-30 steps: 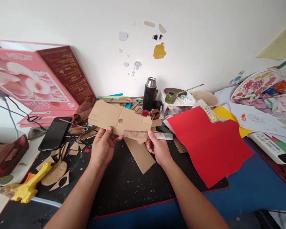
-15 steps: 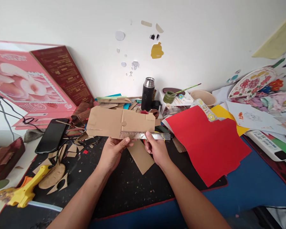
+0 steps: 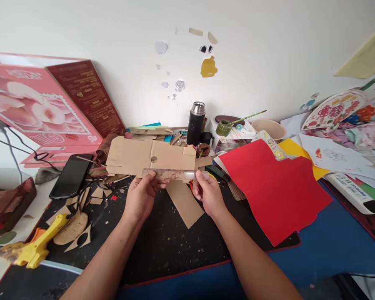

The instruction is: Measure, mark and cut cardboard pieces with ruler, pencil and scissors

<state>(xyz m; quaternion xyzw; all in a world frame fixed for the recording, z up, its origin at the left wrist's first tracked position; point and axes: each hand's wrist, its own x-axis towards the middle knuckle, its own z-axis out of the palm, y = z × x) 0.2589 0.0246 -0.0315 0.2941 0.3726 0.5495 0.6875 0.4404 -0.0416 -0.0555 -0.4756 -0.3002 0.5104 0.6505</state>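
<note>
A clear ruler [image 3: 175,175] lies level across the lower edge of a flattened piece of brown cardboard [image 3: 129,152] with a round hole in it. My left hand [image 3: 142,193] is closed on the ruler's left end, thumb on top. Its other fingers are under the ruler and the cardboard's edge, so I cannot tell whether they grip the cardboard too. At the right end, my right hand [image 3: 208,191] pinches the ruler between thumb and curled fingers. Beneath both, a smaller cardboard strip [image 3: 186,206] rests on the black mat [image 3: 171,250].
To the left are a yellow glue gun [image 3: 45,246], cardboard scraps, a black phone [image 3: 71,176] and a pink box [image 3: 40,108]. Red paper [image 3: 275,191] covers the right side. A black flask [image 3: 196,125] and a green paint jar [image 3: 223,128] with a brush stand behind.
The ruler has shifted left along the cardboard's lower edge. My left thumb now presses on its left end, and my right hand has moved out to its right end.
</note>
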